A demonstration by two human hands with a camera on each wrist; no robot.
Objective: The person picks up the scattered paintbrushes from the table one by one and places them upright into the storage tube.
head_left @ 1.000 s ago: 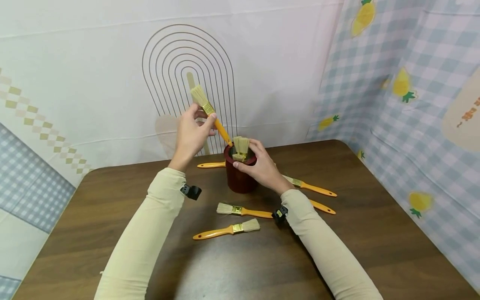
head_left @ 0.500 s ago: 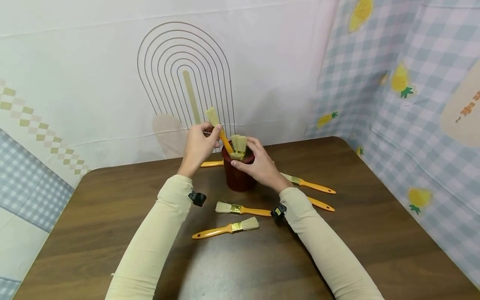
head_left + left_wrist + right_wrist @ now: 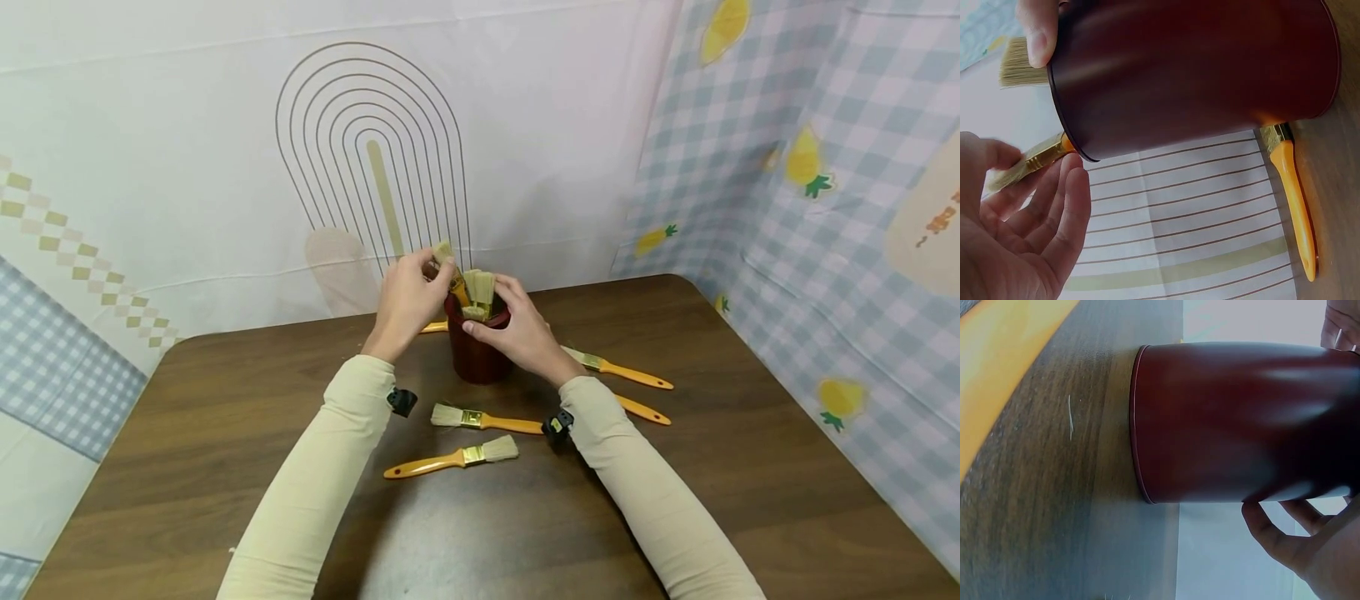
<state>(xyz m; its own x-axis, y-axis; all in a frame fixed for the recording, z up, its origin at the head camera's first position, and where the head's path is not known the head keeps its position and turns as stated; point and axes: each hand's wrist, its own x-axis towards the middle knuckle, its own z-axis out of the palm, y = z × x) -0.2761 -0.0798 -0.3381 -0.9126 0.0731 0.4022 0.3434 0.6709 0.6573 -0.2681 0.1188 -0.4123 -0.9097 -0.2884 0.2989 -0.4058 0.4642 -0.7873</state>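
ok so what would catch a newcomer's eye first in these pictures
Probably the dark red cylindrical container near the far edge of the brown wood-grain table, pale bristles standing out of its top. The left hand pinches a yellow-handled brush at the container's mouth while the right hand grips its side. Nearest the viewer, another yellow-handled brush lies loose.

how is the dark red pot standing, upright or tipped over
Upright: the pot rests base-down on the table, bristles poking out of its top.
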